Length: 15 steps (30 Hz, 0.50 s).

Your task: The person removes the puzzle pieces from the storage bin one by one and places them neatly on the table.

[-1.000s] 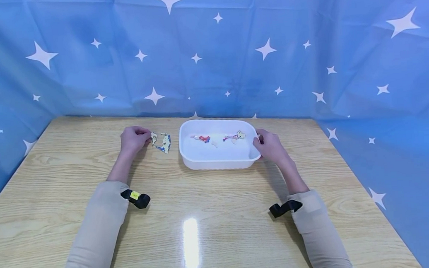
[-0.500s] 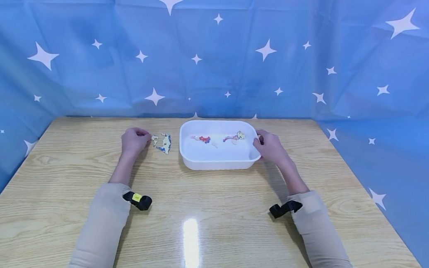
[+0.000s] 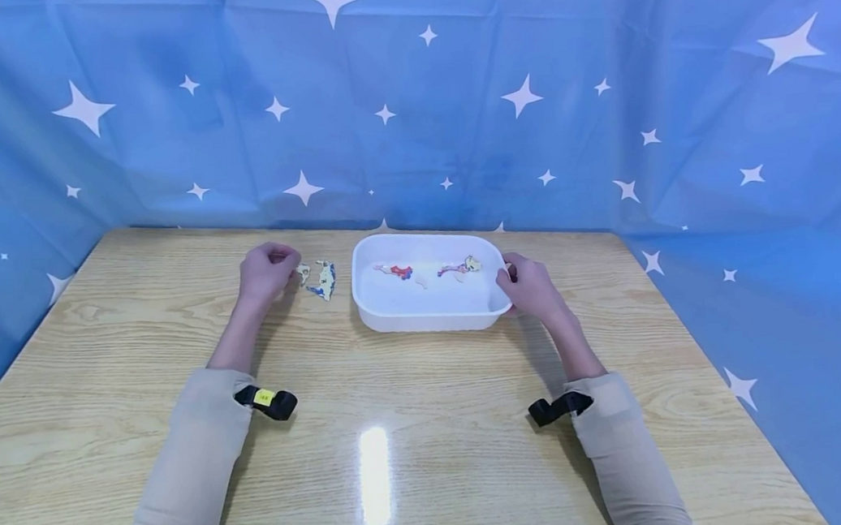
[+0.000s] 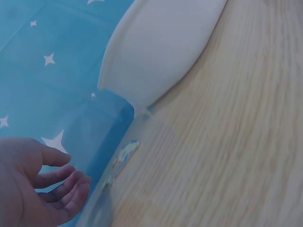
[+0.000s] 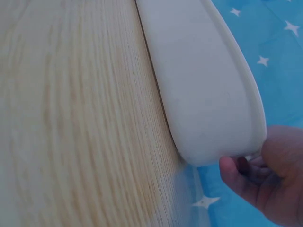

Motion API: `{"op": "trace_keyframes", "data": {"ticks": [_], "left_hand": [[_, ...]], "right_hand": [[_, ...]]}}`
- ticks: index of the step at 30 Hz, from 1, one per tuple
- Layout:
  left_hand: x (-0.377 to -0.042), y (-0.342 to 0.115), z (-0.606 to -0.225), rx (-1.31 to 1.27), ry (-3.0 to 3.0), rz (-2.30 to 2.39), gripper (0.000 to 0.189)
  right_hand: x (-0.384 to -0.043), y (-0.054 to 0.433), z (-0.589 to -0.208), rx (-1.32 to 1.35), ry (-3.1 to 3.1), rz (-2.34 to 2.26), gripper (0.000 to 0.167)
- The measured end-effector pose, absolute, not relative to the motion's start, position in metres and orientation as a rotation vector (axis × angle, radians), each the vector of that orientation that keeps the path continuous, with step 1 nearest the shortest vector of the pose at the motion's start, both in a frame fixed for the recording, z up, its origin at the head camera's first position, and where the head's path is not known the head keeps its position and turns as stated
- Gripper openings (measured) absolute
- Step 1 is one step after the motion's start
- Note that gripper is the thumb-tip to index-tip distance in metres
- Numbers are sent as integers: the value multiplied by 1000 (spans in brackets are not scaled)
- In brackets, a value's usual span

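A white plastic tub [image 3: 432, 323] stands on the table, and my right hand [image 3: 528, 286] grips its right end. In the right wrist view, that hand's thumb and fingers [image 5: 232, 170] curl round the tub's rim [image 5: 258, 101]. My left hand [image 3: 267, 275] is raised beside a small cream cut-out piece [image 3: 304, 274], left of the tub. Next to it lies a larger flat cream-and-blue piece [image 3: 325, 280]. The left wrist view shows the left fingers [image 4: 71, 191] loosely curled, with nothing visible between them and the thumb.
Inside the tub lie a red-and-blue piece [image 3: 396, 272], a pinkish piece with a cream end [image 3: 460, 268] and a small pale scrap [image 3: 422, 283]. A blue star-patterned cloth [image 3: 411, 133] hangs behind the wooden table [image 3: 446, 423]. Light glares off the tabletop near the front.
My left hand has come away from the small cream piece, rising a little, its fingertips now apart from it. The right hand and the tub have stayed in place.
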<state>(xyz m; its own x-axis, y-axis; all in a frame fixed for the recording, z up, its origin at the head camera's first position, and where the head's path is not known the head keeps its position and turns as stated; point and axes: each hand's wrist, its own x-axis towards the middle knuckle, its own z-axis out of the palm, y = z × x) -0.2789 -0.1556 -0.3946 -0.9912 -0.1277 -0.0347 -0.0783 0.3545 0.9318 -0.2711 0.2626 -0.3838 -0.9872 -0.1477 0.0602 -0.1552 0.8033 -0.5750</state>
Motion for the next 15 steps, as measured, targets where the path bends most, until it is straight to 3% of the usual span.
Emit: {"op": "trace_keyframes", "data": {"ticks": [15], "left_hand": [[-276, -122, -376, -51, -2380, -1887, 31]], "right_hand": [[-271, 262, -382, 246, -2975, 929, 43]]}}
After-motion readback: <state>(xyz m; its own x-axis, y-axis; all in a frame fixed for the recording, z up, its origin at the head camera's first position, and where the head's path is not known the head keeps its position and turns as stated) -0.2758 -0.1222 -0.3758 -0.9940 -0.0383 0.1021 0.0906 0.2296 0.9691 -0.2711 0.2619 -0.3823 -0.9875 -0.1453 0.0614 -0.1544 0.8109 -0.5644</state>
